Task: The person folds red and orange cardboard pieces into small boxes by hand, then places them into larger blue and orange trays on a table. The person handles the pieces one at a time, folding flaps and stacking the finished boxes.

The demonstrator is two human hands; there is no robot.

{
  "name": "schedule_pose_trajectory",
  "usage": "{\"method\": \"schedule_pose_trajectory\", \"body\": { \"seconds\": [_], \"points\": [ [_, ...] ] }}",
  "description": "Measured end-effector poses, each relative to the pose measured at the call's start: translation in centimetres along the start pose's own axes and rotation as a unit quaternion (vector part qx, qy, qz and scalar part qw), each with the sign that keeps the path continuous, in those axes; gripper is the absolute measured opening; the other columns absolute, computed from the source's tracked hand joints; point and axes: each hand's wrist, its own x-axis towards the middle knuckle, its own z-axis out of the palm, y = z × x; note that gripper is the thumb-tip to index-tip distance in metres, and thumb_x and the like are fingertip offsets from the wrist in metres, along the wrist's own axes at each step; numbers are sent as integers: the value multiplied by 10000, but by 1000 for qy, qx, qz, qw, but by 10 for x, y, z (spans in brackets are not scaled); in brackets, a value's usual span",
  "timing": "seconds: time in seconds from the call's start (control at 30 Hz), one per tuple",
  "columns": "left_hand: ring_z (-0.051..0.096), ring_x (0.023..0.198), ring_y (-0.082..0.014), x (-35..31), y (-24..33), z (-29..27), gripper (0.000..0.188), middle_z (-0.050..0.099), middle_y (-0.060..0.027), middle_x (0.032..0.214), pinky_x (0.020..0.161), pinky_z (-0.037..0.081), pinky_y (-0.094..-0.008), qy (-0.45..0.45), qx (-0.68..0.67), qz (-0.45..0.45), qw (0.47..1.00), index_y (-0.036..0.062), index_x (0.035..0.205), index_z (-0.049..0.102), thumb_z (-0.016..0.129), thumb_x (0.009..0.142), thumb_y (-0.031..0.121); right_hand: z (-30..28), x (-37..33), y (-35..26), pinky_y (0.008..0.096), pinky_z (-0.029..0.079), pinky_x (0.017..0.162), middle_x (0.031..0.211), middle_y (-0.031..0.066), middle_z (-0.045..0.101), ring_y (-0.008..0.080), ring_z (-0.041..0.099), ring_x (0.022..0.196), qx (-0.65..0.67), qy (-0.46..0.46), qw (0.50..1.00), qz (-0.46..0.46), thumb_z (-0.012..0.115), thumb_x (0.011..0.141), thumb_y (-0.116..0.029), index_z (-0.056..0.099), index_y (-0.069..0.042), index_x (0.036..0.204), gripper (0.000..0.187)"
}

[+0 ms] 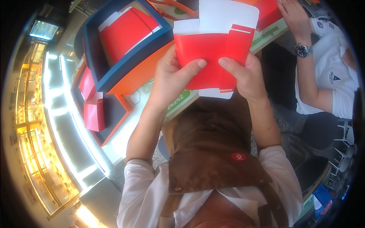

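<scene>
Between both hands I hold a red cardboard box (205, 47), partly folded, its white inner flaps standing out at the top and bottom. My left hand (173, 74) grips its left edge, thumb across the front. On the right edge my right hand (245, 74) is closed the same way, thumb pressed on the red face; the fingers of both hands are hidden behind the card. To the left, a dark blue tray (131, 62) holds a stack of flat red cartons (127, 32). Below it, red folded boxes (94, 114) sit in an orange-rimmed tray (116, 125).
At the right sits another person in a white shirt, a hand (294, 15) beside red card (268, 13) on the table. The white and green table edge (182, 104) runs under my forearms. Lit display shelves (42, 152) stand far left; white chairs (344, 152) are at right.
</scene>
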Motion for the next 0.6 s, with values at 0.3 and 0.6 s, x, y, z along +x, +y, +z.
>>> {"method": "schedule_pose_trajectory", "body": {
  "seconds": [0.3,0.6],
  "points": [
    [715,1026,-151,-2,6,1,343,746,-85,1137,894,586,-296,32,16,-17,999,7,1263,648,726,1013,228,3,1,-6,330,589,940,1202,87,719,203,706,1106,7,-14,1000,10,718,993,-131,649,-39,1287,316],
    [635,1201,-184,-4,-1,-3,559,664,-120,1296,1015,525,-336,-7,-16,32,999,-21,1401,518,661,1047,386,-2,10,-6,337,569,978,1268,102,696,209,680,1163,38,-28,999,15,725,988,-171,594,-26,1360,420]
  ]
}}
